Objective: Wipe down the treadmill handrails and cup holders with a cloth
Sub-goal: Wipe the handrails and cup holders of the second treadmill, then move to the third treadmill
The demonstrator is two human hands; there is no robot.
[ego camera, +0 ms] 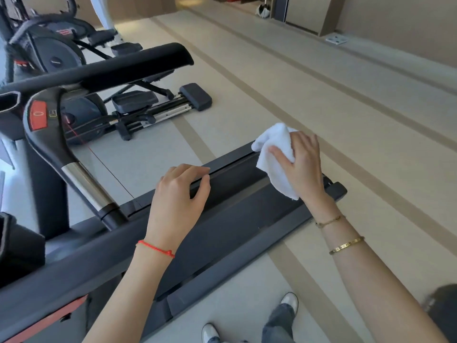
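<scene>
While the black padded treadmill handrail (128, 64) runs far left, its long axis slanting left to right above the deck, the left hand (179, 191) hovers nearer it, fingers loosely curled, holding nothing. Right of it, the right hand (300, 164) grips the crumpled white cloth (274, 154), well apart from the rail.

Pale beige floor (272, 70) with darker stripes, an elliptical trainer (61, 58) at left, beige wall (395, 18) beyond.
</scene>
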